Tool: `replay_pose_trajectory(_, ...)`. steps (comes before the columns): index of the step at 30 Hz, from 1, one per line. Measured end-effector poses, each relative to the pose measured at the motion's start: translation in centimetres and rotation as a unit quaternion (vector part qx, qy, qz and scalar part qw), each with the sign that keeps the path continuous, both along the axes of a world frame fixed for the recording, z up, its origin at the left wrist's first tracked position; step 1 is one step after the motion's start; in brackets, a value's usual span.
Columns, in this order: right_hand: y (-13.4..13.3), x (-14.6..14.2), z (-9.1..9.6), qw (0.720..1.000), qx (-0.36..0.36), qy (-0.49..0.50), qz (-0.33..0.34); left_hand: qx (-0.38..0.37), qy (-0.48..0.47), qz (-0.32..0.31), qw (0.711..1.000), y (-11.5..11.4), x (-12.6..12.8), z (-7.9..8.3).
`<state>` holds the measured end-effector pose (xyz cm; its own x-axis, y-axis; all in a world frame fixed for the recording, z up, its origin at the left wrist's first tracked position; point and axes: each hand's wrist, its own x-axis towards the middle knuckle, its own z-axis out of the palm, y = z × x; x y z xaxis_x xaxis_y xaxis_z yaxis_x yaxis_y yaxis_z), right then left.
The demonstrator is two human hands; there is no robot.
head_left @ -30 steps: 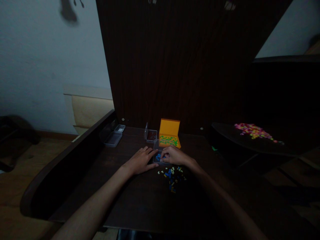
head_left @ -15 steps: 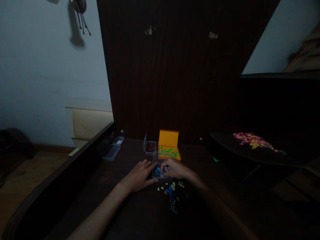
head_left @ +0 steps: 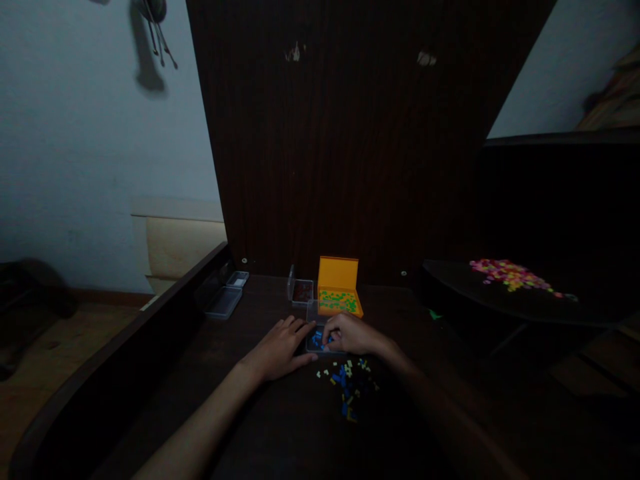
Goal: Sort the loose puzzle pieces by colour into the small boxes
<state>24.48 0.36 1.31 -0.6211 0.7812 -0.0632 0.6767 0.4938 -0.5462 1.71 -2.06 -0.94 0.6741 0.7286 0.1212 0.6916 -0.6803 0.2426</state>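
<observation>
My left hand [head_left: 286,348] lies flat on the dark tabletop, fingers spread, its fingertips at the left edge of a clear plastic box [head_left: 327,351]. Small blue pieces [head_left: 316,341] lie inside that box. My right hand [head_left: 349,333] reaches into it from the right with fingers curled together; whatever is between the fingertips is too small and dark to make out. Nearer to me, a loose pile of small blue, yellow and pale pieces [head_left: 345,383] is scattered on the table.
Behind the clear box stands an open orange box [head_left: 339,273] holding green pieces. A clear case [head_left: 303,291] with dark reddish contents is beside it. Another open clear case [head_left: 223,303] sits at the left. Pink and yellow pieces [head_left: 515,275] are heaped on a raised shelf [head_left: 460,283] at right.
The view has shifted slightly. Both hands stay at the clear box, the right one still inside it with its fingers curled. The pieces show no clear change.
</observation>
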Motion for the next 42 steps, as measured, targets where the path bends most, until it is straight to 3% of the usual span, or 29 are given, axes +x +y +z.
replay_pose_trajectory(13, -0.9, 1.0, 0.1, 0.996, 0.034, 0.074, -0.03, 0.015, 0.004, -0.008, 1.0, 0.0, -0.1, 0.4)
replay_pose_trajectory(19, -3.1, 4.2, -0.2, 0.986, 0.051, 0.145, -0.06, 0.007, 0.01, -0.002, 1.0, 0.0, 0.0, 0.3)
replay_pose_trajectory(27, -5.6, 9.0, -2.4, 0.984, 0.07, 0.11, -0.119, 0.005, 0.016, 0.0, 1.0, 0.2, -0.1, 0.3)
replay_pose_trajectory(32, -6.0, 8.9, -3.3, 0.988, 0.107, 0.059, -0.089, 0.008, 0.014, 0.003, 1.0, 0.4, -0.2, 0.1)
replay_pose_trajectory(42, -6.0, 8.7, -3.7, 0.984, 0.096, 0.116, -0.097, 0.005, -0.004, -0.005, 1.0, 0.7, -0.1, 0.2)
